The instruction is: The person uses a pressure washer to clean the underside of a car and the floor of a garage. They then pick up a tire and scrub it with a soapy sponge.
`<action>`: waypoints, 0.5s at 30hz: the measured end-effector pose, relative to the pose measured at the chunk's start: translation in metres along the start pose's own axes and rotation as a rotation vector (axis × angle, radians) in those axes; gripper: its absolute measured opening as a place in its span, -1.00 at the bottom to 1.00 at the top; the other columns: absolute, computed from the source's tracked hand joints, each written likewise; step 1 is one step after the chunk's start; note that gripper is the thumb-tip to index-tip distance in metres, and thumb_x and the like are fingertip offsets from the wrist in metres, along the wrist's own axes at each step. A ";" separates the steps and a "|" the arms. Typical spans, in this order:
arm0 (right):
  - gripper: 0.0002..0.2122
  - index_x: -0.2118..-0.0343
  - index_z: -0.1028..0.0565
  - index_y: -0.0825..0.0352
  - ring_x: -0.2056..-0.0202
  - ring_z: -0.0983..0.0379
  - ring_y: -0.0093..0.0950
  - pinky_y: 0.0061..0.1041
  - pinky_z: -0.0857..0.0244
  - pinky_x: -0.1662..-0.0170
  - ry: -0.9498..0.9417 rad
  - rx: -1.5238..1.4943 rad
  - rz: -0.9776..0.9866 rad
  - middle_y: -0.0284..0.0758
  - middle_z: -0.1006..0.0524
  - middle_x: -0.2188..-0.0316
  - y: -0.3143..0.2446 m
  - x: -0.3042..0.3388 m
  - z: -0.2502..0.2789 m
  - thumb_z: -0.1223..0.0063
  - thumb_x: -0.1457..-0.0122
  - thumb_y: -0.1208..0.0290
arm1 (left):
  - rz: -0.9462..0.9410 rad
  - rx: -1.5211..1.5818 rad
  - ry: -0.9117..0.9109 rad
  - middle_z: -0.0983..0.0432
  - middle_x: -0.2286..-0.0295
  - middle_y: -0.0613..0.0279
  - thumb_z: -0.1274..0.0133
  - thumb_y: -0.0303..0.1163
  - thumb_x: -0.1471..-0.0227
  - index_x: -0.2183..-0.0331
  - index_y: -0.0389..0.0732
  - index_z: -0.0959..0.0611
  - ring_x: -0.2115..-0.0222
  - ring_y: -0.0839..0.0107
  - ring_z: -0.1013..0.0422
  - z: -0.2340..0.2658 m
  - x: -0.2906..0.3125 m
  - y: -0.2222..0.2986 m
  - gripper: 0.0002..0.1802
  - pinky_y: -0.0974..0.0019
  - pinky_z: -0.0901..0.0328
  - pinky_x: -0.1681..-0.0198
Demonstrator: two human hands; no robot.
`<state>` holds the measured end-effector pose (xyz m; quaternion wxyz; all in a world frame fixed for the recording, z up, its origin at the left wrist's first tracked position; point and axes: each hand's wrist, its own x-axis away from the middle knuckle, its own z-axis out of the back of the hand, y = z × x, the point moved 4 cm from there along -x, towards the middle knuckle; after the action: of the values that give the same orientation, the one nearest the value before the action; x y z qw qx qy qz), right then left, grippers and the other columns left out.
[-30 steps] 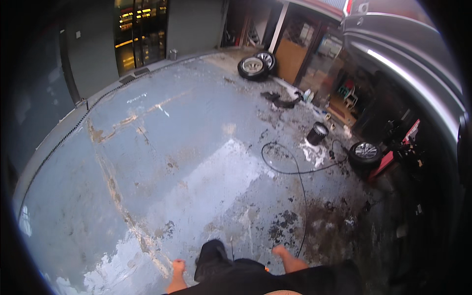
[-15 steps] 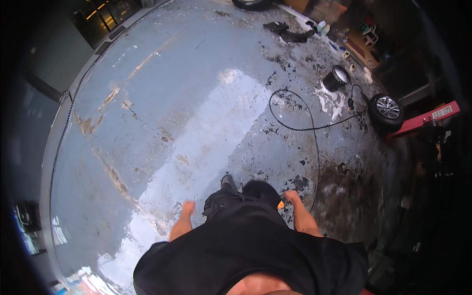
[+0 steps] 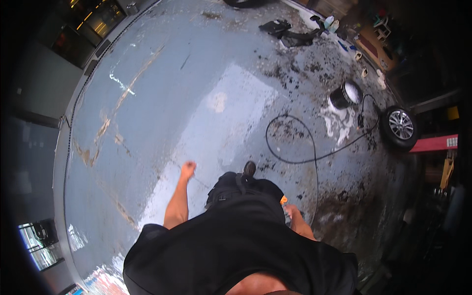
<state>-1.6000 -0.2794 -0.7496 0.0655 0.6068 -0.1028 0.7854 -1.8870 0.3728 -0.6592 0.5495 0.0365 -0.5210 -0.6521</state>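
My left hand swings out in front on my left, its fingers curled in and nothing visible in them. It is over the blue-grey painted floor and touches nothing. Down by my right hip is my right hand, its fingers mostly hidden and blurred. Just beside it, at my trousers, shows a small orange item whose kind I cannot make out. One dark shoe sticks out ahead of my black trousers.
A black hose lies looped ahead on the right. Beyond it are a black bucket with white foam, spilled foam, a car wheel and a red lift arm. Black parts and several shoes lie farther off.
I have stepped forward, and the hose, bucket and wheel appear shifted in view. My left hand has swung forward; my right hand has dropped back toward my hip.
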 end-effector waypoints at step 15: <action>-0.64 0.22 -0.66 0.35 0.12 -0.63 -0.21 -0.29 -0.45 0.05 0.396 0.811 0.473 -0.06 -0.67 0.20 -0.586 -0.143 0.476 -0.09 -0.11 0.14 | 0.210 -0.451 -0.446 -0.64 0.33 -0.08 -0.02 -0.08 -0.16 0.24 -0.20 -0.72 0.36 0.06 -0.60 -0.115 -0.340 0.283 -0.60 -0.05 -0.46 0.19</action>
<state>-0.9832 0.1774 -0.7250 -0.3367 0.3831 0.0902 0.8554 -1.4896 0.5972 -0.6865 0.4805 -0.2838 -0.4717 -0.6827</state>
